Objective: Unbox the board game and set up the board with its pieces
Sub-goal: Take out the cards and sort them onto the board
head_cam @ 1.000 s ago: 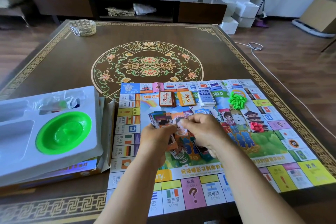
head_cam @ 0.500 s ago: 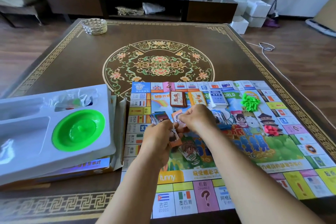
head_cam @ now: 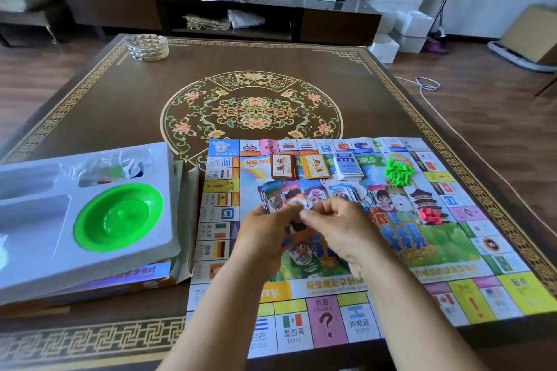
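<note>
- Head view: the game board (head_cam: 346,250) lies unfolded on the near right part of the patterned surface (head_cam: 120,105), and both hands work over its centre.
- The left hand (head_cam: 265,238) has its fingers curled round a fanned stack of play-money notes (head_cam: 283,196); the right hand (head_cam: 340,229) pinches at the top of that stack with thumb and forefinger — which single note it has, blur hides.
- Already on the board beyond the hands: a brown card deck (head_cam: 282,166), an orange card deck (head_cam: 316,166) and a blue-white card deck (head_cam: 348,166) in a row, with small piles of notes (head_cam: 340,191) laid out just nearer than them.
- To the right of the decks sit a heap of green houses (head_cam: 398,172) and, nearer, a heap of pink pieces (head_cam: 431,216).
- Left of the board, the white insert tray (head_cam: 90,250) rests on the box (head_cam: 120,280); it holds a green bowl (head_cam: 119,218) and a plastic bag of small pieces (head_cam: 120,167), not yet unpacked.
- The step in hand looks like sorting money by denomination. Doing it well likely means peeling one note at a time with the right thumb, keeping the left grip firm so the fan does not spill, and dropping each note squarely on its matching pile.
- Keep the piles apart from the decks — thin notes slide and mix easily.
</note>
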{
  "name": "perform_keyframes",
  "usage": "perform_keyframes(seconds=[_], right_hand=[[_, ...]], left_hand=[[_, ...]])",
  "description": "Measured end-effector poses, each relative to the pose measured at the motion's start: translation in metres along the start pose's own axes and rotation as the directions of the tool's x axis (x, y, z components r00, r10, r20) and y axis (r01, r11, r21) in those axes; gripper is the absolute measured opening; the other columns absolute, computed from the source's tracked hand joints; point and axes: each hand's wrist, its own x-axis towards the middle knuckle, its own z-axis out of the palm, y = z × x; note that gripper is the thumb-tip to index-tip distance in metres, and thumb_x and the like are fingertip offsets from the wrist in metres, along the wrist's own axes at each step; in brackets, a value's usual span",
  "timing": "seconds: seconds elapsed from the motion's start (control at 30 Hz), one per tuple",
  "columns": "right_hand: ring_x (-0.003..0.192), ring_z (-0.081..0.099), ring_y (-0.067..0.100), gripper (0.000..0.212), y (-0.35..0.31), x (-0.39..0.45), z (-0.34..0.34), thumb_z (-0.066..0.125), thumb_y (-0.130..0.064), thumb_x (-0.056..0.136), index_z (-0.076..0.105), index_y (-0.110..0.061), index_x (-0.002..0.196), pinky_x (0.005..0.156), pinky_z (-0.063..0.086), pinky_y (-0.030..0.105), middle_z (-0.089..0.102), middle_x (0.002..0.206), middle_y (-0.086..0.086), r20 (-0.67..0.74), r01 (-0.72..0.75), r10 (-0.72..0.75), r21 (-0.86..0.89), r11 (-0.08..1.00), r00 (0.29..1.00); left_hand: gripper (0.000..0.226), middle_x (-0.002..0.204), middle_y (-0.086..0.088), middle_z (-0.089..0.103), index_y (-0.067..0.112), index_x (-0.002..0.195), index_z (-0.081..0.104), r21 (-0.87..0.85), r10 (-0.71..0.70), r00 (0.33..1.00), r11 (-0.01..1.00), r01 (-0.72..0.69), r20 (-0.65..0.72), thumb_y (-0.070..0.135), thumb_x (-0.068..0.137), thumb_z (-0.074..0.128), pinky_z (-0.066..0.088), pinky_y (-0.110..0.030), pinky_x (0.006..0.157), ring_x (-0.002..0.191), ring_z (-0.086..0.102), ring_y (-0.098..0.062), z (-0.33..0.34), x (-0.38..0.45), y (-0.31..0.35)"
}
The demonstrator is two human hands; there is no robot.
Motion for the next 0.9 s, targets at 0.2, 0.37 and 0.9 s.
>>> perform_keyframes(seconds=[0.2,0.37,0.9], right_hand=[[0.053,0.056,0.007,0.019,0.016,0.002,-0.001,0.072,-0.03,0.081,0.067,-0.013,0.073,0.05,0.04,0.022,0.068,0.065,0.0,-0.028,-0.031,0.034,0.113,0.993,0.999],[0.052,0.046,0.007,0.014,0.022,0.009,-0.009,0.07,-0.026,0.083,0.067,-0.013,0.08,0.05,0.037,0.021,0.055,0.056,-0.006,-0.051,-0.053,0.06,0.132,0.99,0.997],[0.045,0.043,0.012,0.014,0.021,0.019,-0.011,0.064,-0.019,0.088,0.065,-0.011,0.077,0.045,0.037,0.023,0.054,0.055,0.0,-0.164,-0.053,0.085,0.192,0.98,0.983]], left_hand=[[0.022,0.09,-0.019,0.071,-0.005,0.1,0.065,0.019,0.004,0.999,1.0,-0.005,0.037,0.009,0.083,0.068,0.058,-0.038,0.07,0.073,0.069,-0.028,0.002,0.0,-0.004],[0.011,0.074,-0.015,0.07,-0.003,0.095,0.061,0.064,-0.021,1.0,0.998,0.021,-0.004,0.0,0.085,0.064,0.053,-0.028,0.051,0.057,0.068,-0.024,0.004,0.004,-0.005],[0.009,0.073,-0.012,0.067,0.005,0.087,0.058,0.108,0.025,0.988,0.994,-0.008,-0.155,0.0,0.084,0.065,0.046,-0.022,0.04,0.049,0.064,-0.019,-0.006,0.007,-0.004]])
